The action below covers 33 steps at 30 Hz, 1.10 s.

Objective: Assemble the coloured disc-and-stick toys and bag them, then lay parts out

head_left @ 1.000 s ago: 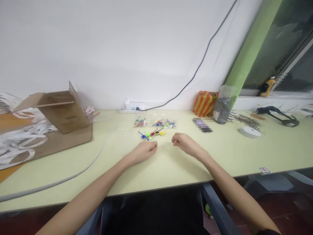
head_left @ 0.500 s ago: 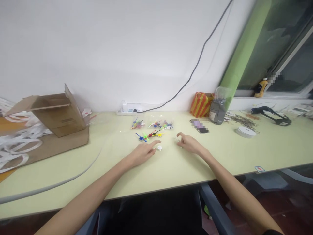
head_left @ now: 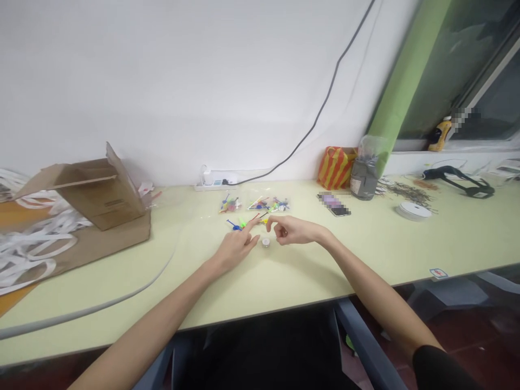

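At the middle of the pale green table (head_left: 244,295), a small white round piece (head_left: 265,242) is set between the two hands and appears to be gripped by neither. The left hand (head_left: 232,251) is held with its index finger stretched toward the row of coloured pieces and its thumb spread apart from it; nothing is seen in its grasp. Whether the red piece (head_left: 255,218) is touched by that fingertip cannot be told. The right hand (head_left: 296,230) is held just to the right of the white round piece, its index finger arched and parted from the thumb, its other fingers curled; whether anything is hidden within them cannot be told. A blue piece (head_left: 234,227) and a green piece (head_left: 242,222) are seen beyond the left hand, and a yellow piece (head_left: 264,221) is partly seen near the right index fingertip. Behind these, clear packets (head_left: 268,204) of coloured pieces are laid out before a white power strip (head_left: 217,184). A cardboard box (head_left: 111,203) is placed well to the left, and a striped bag (head_left: 335,168) is stood at the right beside a dark container (head_left: 363,184).
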Motion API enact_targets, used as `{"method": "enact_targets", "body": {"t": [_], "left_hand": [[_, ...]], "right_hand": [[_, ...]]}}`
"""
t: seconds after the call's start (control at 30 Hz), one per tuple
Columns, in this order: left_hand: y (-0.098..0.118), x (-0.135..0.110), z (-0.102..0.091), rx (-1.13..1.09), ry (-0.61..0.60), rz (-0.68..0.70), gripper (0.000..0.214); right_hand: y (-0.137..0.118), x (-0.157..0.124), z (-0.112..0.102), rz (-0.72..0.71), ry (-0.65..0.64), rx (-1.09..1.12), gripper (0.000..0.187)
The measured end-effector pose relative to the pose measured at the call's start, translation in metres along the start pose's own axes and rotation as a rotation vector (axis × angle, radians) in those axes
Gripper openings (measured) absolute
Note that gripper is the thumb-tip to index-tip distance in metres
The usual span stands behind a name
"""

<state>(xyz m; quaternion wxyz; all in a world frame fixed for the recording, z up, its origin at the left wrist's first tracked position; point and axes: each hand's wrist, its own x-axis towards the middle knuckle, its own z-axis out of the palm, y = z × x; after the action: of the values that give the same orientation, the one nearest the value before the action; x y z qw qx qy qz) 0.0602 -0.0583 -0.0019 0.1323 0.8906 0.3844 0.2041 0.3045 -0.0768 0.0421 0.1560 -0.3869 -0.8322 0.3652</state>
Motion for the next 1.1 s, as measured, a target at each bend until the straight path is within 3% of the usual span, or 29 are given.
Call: {"method": "enact_targets", "body": {"t": [0.13,0.27,0.43,0.63,1.1], "left_hand": [[-0.004,0.002,-0.001,-0.048,0.016,-0.008,0.040],[-0.008,0.005,0.004,-0.123,-0.013,-0.018,0.043],[-0.006,0.006,0.007,-0.124,-0.069,-0.046,0.040],[-0.007,0.007,0.004,-0.107,-0.063,-0.076,0.041],[-0.014,0.009,0.002,-0.072,-0.153,-0.086,0.043]], "right_hand": [[0.007,0.018,0.001,-0.070,-0.161,0.303,0.032],[0.030,0.021,0.006,-0.089,-0.072,0.467,0.024],[0.048,0.013,0.006,-0.011,-0.013,0.471,0.023],[0.047,0.017,0.010,0.082,0.072,0.507,0.023],[0.047,0.022,0.015,0.171,0.016,0.447,0.021]]}}
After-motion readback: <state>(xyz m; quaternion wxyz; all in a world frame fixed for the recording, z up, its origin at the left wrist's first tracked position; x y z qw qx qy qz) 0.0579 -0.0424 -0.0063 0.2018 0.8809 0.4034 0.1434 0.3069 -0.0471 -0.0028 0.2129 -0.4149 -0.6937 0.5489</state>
